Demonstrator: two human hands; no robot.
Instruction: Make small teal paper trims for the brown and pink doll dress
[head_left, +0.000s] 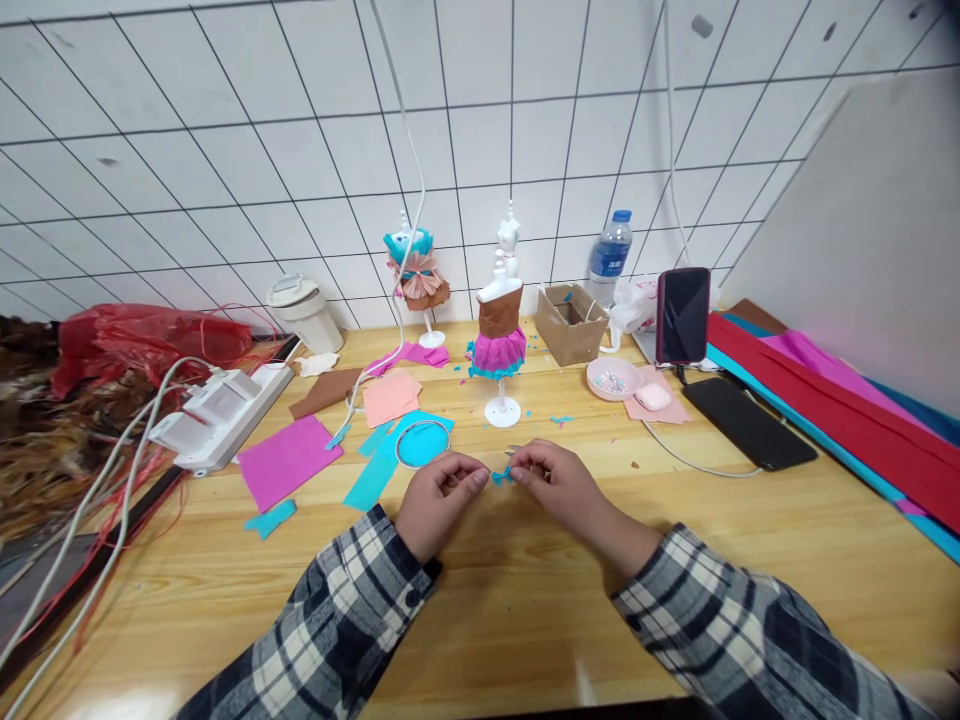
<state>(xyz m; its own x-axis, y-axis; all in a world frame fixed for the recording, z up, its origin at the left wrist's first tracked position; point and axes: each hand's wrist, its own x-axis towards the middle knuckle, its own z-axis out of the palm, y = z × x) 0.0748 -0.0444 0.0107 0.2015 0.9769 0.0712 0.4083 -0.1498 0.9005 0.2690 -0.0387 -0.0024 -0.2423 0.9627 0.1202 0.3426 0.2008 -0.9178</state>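
Between my hands is a small blue bow (501, 477) that looks made of crepe paper, pinched in the middle. My right hand (555, 480) is closed, its thumb and forefinger on the bow's right end. On the other side my left hand (444, 500) is pinched at the bow's left tip. A grey metal tip, perhaps of scissors, shows behind my right fingers; the rest is hidden. Beyond stands a small white dress form (501, 290) wearing a brown top and a pink skirt (499, 352) with a blue ruffled hem.
Left lie blue paper (373, 482), a silver ring (400, 460), a magenta sheet (289, 460) and a power strip (225, 415). Behind are another dressed form (424, 290), a cardboard box (571, 340) and a water bottle (611, 258). Right are a bead dish (600, 391), phones (750, 422) and paper rolls (840, 400).
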